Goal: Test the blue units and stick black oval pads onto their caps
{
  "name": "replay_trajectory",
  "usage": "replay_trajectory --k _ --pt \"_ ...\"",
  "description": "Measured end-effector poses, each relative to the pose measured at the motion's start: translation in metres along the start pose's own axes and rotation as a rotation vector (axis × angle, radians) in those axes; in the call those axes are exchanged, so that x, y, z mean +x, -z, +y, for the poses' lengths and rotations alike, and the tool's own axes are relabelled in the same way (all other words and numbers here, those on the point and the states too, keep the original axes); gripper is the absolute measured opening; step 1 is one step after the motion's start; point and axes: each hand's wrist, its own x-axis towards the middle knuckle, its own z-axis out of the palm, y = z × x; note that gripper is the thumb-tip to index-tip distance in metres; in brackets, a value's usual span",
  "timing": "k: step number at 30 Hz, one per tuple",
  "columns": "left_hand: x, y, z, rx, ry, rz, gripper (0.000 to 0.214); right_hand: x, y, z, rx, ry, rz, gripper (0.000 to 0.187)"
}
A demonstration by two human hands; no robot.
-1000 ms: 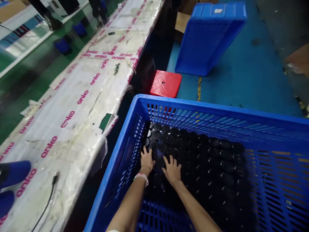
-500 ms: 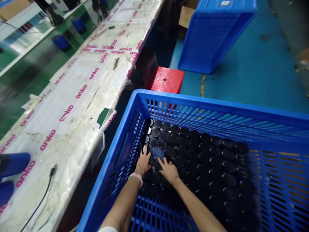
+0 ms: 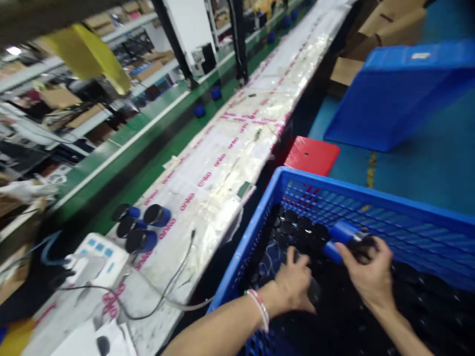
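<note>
My right hand (image 3: 367,277) is closed around blue cylinders with black ends (image 3: 343,237), lifted above the pile inside the big blue slatted crate (image 3: 256,232). My left hand (image 3: 295,287), with a bead bracelet at the wrist, is down among the black-capped cylinders (image 3: 297,225) in the crate, fingers curled on one of them. Three more blue cylinders (image 3: 143,227) lie on their sides on the long bench (image 3: 222,173) to the left.
The bench is covered in plastic film printed with pink lettering. A white device (image 3: 98,257) with cables sits at its near end. A red stool (image 3: 311,154) and a tilted blue crate (image 3: 393,99) stand on the blue floor. A green conveyor (image 3: 148,153) runs behind.
My right hand has lifted blue cylinders out of the crate. The left hand has closed on a cylinder in the pile. The view has swung left and up, showing more of the bench.
</note>
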Motion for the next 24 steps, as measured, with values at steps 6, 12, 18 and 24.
replay_trajectory --k 6,12,18,24 --pt "-0.119 0.167 0.005 0.035 -0.228 0.414 0.064 0.017 -0.017 -0.167 0.338 0.223 -0.047 0.088" --pt "-0.197 0.285 -0.135 0.326 0.733 0.616 0.053 -0.035 -0.098 -0.283 -0.098 0.551 -0.534 0.070" --pt "-0.208 0.288 -0.216 0.197 1.110 0.394 0.082 -0.085 -0.172 -0.366 -0.344 0.688 -0.784 0.061" --pt "-0.229 0.296 -0.232 0.132 1.028 0.202 0.074 -0.096 -0.208 -0.372 -0.230 0.647 -0.936 0.067"
